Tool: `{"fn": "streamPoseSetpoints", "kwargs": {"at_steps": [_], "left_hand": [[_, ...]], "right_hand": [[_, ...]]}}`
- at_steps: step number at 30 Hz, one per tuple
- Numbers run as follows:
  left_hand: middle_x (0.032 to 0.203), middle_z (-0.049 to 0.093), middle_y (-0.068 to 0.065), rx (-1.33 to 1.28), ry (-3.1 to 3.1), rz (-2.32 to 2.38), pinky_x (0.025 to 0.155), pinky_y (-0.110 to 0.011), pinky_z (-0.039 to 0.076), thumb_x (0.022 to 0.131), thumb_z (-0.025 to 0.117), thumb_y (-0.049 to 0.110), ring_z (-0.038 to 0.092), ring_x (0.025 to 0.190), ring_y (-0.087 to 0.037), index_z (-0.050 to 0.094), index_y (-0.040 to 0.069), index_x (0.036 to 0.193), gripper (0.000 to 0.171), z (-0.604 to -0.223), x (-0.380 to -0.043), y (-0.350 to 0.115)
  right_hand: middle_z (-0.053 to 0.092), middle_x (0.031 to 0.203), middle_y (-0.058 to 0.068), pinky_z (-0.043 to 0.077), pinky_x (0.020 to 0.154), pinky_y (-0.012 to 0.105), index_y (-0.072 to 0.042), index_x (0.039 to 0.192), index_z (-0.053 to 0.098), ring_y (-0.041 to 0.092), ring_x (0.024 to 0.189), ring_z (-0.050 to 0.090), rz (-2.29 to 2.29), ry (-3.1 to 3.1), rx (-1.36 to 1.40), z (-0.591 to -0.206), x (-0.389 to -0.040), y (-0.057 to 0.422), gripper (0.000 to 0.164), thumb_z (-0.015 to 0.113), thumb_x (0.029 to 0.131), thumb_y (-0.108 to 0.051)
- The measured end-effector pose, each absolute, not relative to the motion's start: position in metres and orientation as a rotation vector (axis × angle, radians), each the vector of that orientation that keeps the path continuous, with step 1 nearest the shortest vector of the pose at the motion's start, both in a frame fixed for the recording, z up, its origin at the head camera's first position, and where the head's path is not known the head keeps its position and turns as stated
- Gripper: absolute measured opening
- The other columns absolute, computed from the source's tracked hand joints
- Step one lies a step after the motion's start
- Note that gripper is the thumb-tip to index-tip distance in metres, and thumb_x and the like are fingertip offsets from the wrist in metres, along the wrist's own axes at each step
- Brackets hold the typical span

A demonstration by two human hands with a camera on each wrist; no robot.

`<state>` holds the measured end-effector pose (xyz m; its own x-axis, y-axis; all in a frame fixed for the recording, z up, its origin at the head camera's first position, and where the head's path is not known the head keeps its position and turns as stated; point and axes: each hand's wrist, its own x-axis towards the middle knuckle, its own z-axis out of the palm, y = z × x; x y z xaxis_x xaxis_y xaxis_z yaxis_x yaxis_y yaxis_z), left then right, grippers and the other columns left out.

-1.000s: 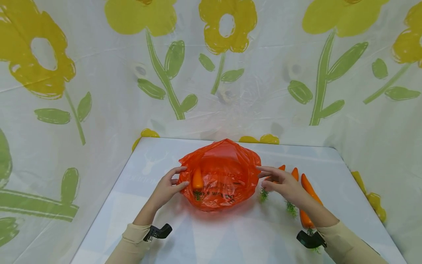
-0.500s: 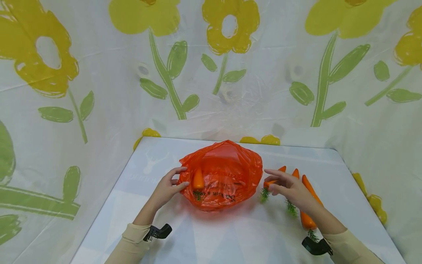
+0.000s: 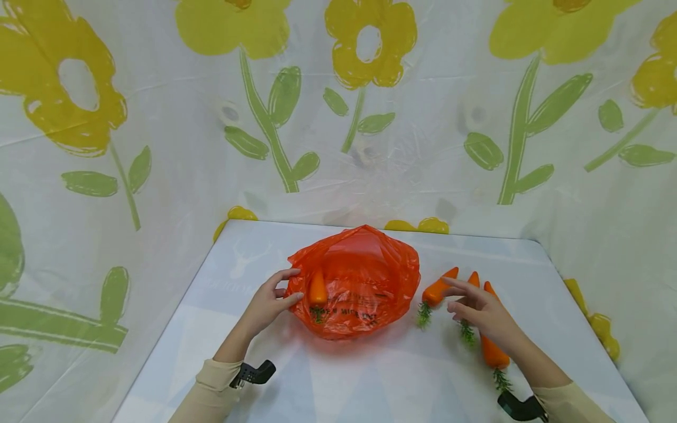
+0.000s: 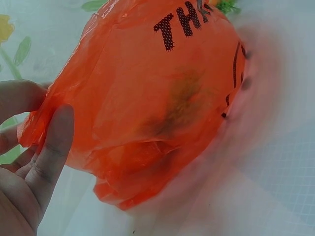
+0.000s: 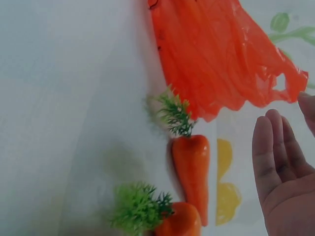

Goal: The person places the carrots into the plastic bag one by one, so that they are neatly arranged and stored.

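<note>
A red plastic bag (image 3: 359, 264) lies with its mouth spread wide, dark lettering on its side. My left hand (image 3: 270, 301) pinches its left edge between thumb and fingers, as the left wrist view shows on the bag (image 4: 123, 108). Inside, near that edge, sits an orange carrot (image 3: 318, 289) with a green top. My right hand (image 3: 485, 314) holds nothing and hovers over the carrots to the bag's right, fingers loosely extended. Beneath it lie a short carrot (image 3: 435, 292), a carrot (image 3: 474, 278) partly hidden by the hand, and a longer carrot (image 3: 495, 354) at the right.
A pale table (image 3: 370, 388) bears everything. Behind it and at both sides hangs a white curtain (image 3: 412, 176) printed with yellow flowers. In the right wrist view, a carrot (image 5: 193, 164) points its leafy top toward the bag (image 5: 221, 59).
My right hand has left the bag's right edge and moved right over the carrots, uncovering the short one. My left hand keeps its grip on the bag.
</note>
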<state>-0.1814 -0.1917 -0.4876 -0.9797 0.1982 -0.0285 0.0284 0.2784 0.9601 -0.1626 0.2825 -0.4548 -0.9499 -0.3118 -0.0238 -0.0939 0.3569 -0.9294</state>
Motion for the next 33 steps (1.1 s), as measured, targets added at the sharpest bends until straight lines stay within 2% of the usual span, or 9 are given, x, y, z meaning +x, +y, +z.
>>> {"fn": "streamPoseSetpoints", "kwargs": {"at_steps": [5, 9, 15, 20, 24, 30, 33], "left_hand": [[0.146, 0.046, -0.017, 0.22, 2.394, 1.796, 0.078, -0.034, 0.062, 0.095, 0.074, 0.016, 0.068, 0.103, -0.03, 0.051, 0.012, 0.146, 0.056, -0.488, -0.181, -0.192], [0.146, 0.046, -0.017, 0.207, 2.397, 1.794, 0.078, -0.035, 0.062, 0.095, 0.074, 0.016, 0.068, 0.103, -0.03, 0.051, 0.012, 0.145, 0.056, -0.488, -0.181, -0.192], [0.145, 0.046, -0.016, 0.205, 2.394, 1.795, 0.078, -0.035, 0.062, 0.094, 0.076, 0.02, 0.067, 0.103, -0.029, 0.051, 0.012, 0.145, 0.058, -0.489, -0.181, -0.193], [0.145, 0.046, -0.016, 0.204, 2.399, 1.794, 0.078, -0.034, 0.062, 0.094, 0.076, 0.022, 0.067, 0.101, -0.028, 0.051, 0.012, 0.145, 0.058, -0.489, -0.182, -0.194], [0.144, 0.047, -0.016, 0.207, 2.401, 1.796, 0.077, -0.034, 0.062, 0.094, 0.076, 0.023, 0.067, 0.101, -0.027, 0.052, 0.012, 0.145, 0.058, -0.488, -0.182, -0.194], [0.146, 0.046, -0.017, 0.222, 2.375, 1.815, 0.077, -0.032, 0.061, 0.094, 0.075, 0.019, 0.067, 0.1, -0.028, 0.05, 0.011, 0.146, 0.058, -0.491, -0.181, -0.194], [0.146, 0.046, -0.017, 0.233, 2.367, 1.827, 0.077, -0.031, 0.061, 0.094, 0.075, 0.017, 0.068, 0.099, -0.028, 0.05, 0.01, 0.146, 0.057, -0.492, -0.181, -0.195]], "right_hand": [[0.055, 0.132, 0.027, 0.06, 0.08, 0.032, -0.003, 0.152, 0.043, 0.031, 0.097, 0.066, -1.617, 2.469, -0.381, -0.464, -0.16, 0.291, 0.053, 0.06, 0.104, -0.017], [0.057, 0.131, 0.025, 0.06, 0.081, 0.03, -0.007, 0.152, 0.045, 0.033, 0.098, 0.066, -1.6, 2.522, -0.342, -0.471, -0.158, 0.299, 0.052, 0.061, 0.104, -0.019], [0.058, 0.133, 0.022, 0.06, 0.08, 0.031, -0.012, 0.153, 0.046, 0.024, 0.101, 0.066, -1.573, 2.598, -0.265, -0.478, -0.153, 0.311, 0.053, 0.062, 0.103, -0.022], [0.057, 0.134, 0.018, 0.061, 0.08, 0.035, -0.008, 0.152, 0.046, 0.015, 0.102, 0.066, -1.644, 2.581, -0.264, -0.482, -0.149, 0.32, 0.052, 0.061, 0.104, -0.017], [0.06, 0.132, 0.01, 0.06, 0.081, 0.03, -0.005, 0.152, 0.044, 0.009, 0.104, 0.065, -1.644, 2.592, -0.25, -0.483, -0.147, 0.326, 0.052, 0.06, 0.104, -0.016], [0.055, 0.138, 0.022, 0.058, 0.081, 0.024, -0.006, 0.154, 0.042, 0.001, 0.101, 0.063, -1.547, 2.636, -0.165, -0.482, -0.147, 0.334, 0.057, 0.061, 0.104, -0.026], [0.053, 0.14, 0.024, 0.056, 0.081, 0.021, -0.007, 0.155, 0.04, -0.004, 0.1, 0.06, -1.488, 2.66, -0.11, -0.482, -0.146, 0.339, 0.06, 0.06, 0.104, -0.031]]}}
